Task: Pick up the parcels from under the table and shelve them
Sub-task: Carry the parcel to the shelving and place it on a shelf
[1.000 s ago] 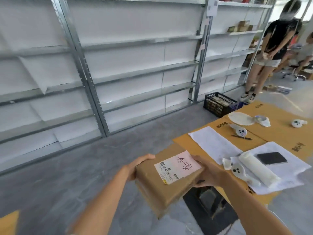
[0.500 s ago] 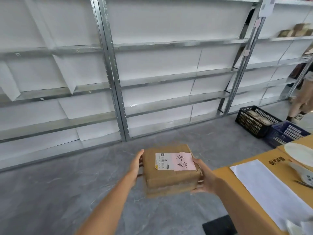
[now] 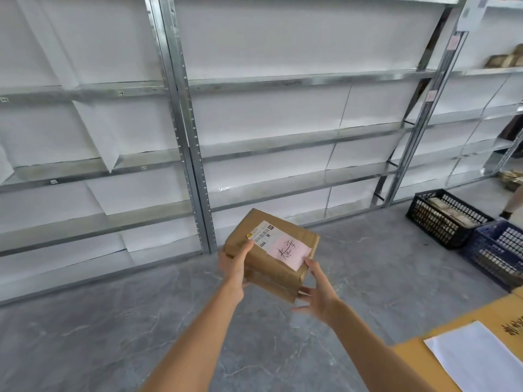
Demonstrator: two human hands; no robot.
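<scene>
A brown cardboard parcel [image 3: 263, 261] with a white barcode label and a pink handwritten slip on top is held out in front of me above the grey floor. My left hand [image 3: 235, 264] grips its left edge, thumb on the top face. My right hand [image 3: 317, 292] supports its near right corner from below, fingers spread. The metal shelving [image 3: 297, 137] lined with white paper stands straight ahead, its shelves bare in the middle bay.
A steel upright [image 3: 186, 131] divides the bays. A black crate [image 3: 444, 216] with parcels and a blue crate [image 3: 501, 250] sit on the floor at right. The yellow table corner [image 3: 418, 360] with a white sheet is at lower right. Parcels lie on right-hand shelves [image 3: 501, 60].
I have turned left away from the table and moved closer to the shelving. The parcel has been carried forward and rotated, and my right hand has slid toward its near corner.
</scene>
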